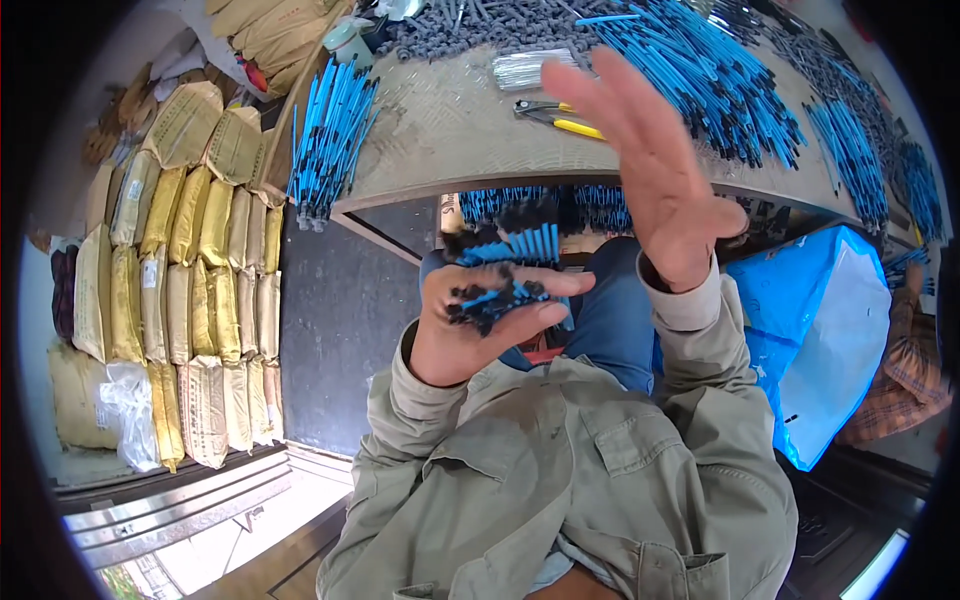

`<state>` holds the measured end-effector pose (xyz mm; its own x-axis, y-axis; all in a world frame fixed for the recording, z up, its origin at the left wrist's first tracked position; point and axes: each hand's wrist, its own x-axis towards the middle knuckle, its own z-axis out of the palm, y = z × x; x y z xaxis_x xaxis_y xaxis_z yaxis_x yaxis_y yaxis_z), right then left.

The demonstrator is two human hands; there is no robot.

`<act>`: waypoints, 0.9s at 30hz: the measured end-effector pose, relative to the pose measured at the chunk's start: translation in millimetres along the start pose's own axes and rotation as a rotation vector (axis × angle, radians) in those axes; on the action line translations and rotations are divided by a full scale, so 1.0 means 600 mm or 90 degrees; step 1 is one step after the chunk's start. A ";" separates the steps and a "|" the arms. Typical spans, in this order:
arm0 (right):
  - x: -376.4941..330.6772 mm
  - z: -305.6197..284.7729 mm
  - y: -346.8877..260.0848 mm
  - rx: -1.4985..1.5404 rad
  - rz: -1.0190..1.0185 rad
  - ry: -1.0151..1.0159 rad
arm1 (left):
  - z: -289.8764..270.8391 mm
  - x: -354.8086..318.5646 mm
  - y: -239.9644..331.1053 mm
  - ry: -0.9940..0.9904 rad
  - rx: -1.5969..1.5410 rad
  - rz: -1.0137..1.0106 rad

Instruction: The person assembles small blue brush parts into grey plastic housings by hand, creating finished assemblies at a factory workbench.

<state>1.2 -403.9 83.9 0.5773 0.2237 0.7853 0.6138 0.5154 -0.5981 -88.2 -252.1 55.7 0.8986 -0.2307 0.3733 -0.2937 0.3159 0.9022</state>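
Observation:
My left hand is closed around a bundle of thin blue rods with black ends, held over my lap below the table's front edge. Motion smears part of the bundle, and the fingers cover its middle. Raised to the right of it, my right hand is open with its fingers stretched out, and I see nothing in it. Behind its fingertips, a pair of pliers with yellow handles lies on the table.
A large heap of blue rods covers the table's right part; a smaller pile hangs over its left corner. Dark grey parts lie behind clear thin sticks. A blue bag stands right, near another person's sleeve. Stacked sacks stand left.

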 end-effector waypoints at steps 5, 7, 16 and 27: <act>-0.077 0.007 0.020 0.244 0.235 -0.061 | -0.001 0.008 -0.002 -0.013 0.076 -0.060; -0.090 0.000 -0.007 -0.003 0.112 0.040 | -0.004 0.006 -0.016 -0.013 0.107 -0.071; -0.113 -0.013 0.027 -0.272 0.182 -0.063 | -0.014 0.027 -0.103 -0.034 -0.062 -0.164; -0.109 -0.045 0.054 -0.278 0.227 0.004 | -0.026 0.059 -0.141 -0.012 -0.014 -0.250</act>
<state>-1.8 -424.3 9.0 0.7924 0.3159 0.5218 0.5450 0.0175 -0.8382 -26.5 -272.4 -10.9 0.9348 -0.3553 0.0049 0.0783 0.2194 0.9725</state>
